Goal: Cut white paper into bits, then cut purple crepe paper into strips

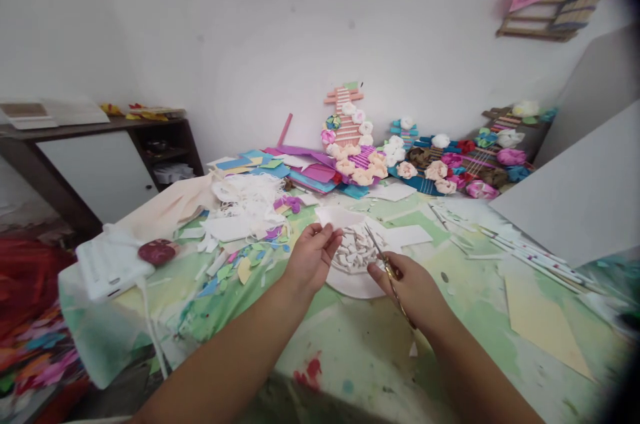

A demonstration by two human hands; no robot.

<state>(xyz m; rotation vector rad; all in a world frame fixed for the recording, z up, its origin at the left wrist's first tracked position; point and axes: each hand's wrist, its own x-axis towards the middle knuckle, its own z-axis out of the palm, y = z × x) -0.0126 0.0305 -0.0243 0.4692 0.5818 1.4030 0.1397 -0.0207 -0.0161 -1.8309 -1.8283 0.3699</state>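
My left hand (317, 251) is closed in a pinch at the lower edge of a small white sheet (341, 216). Gold-handled scissors (376, 243) are gripped in my right hand (413, 287), their blades pointing up and away to the left. Below and between both hands is a round white board (350, 287), covered in the middle with many small white cut pieces (357, 249). Another white sheet (410, 235) lies just right of the board. A tiny white scrap (413, 349) is under my right wrist.
Tangled white strings (247, 201) and coloured scraps (245, 269) lie to the left. A white device (113, 264) with a cable stands at the table's left edge. Paper-flower crafts (350, 137) line the wall. Striped sticks (530, 251) and a yellow sheet (543, 324) are on the right.
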